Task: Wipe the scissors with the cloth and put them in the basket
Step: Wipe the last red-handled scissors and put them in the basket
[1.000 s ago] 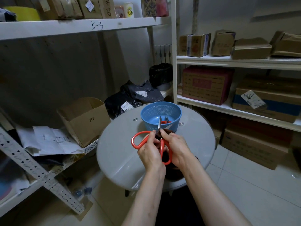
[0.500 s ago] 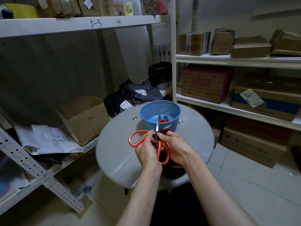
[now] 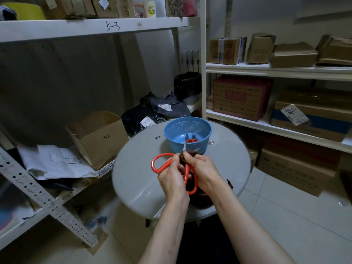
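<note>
Scissors: red-handled, held above the table, blade tip pointing up toward the basket; one handle loop sticks out left, the other hangs low between the hands.
Left hand: fingers closed around the handles near the pivot.
Right hand: fingers pinching the cloth against the blade base.
Cloth: dark, bunched around the blades; more of it hangs below the hands.
Basket: blue, round, on the table just beyond the hands; smaller red-handled snips lie inside.
</note>
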